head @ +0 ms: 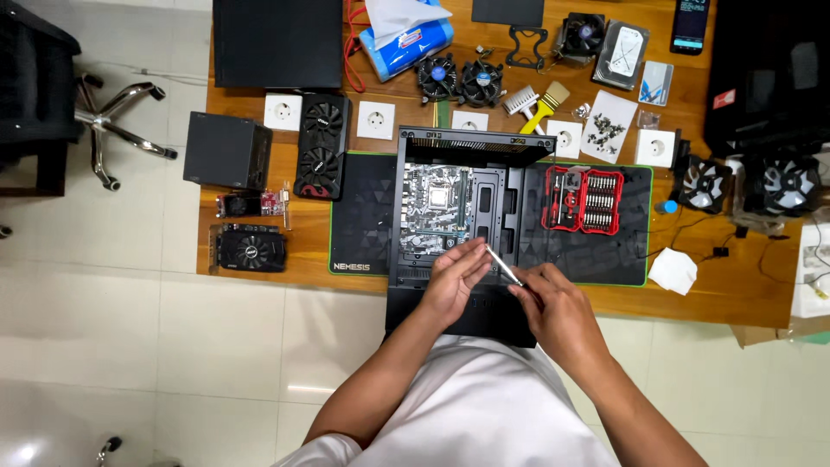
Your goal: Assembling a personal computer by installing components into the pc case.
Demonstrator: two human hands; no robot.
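Slim silver screwdriver (503, 265), a thin metal shaft, lies with its long axis on a diagonal, one end up and left toward the green-and-silver motherboard (437, 210), the other down and right into the right hand (553, 304). It hangs above the near edge of the open black computer case (467, 225), just in front of the board. The right hand's fingers (526, 287) are pinched closed around the lower end of the shaft. The left hand (453, 278) has its fingers drawn together at the upper end; they seem to touch the tip, though the view is too small to be sure of a firm hold.

The case sits on a black desk mat with a green border (367, 220) on the wooden surface (303, 259), its near end hanging past the surface's front edge toward the person. Right of the case, on the mat, lies a red tray of screwdriver bits (583, 201), well apart from the hands. Left of the mat stand a black twin-fan graphics card (322, 145) and a smaller black card (251, 248). Bare mat shows on either side of the case.
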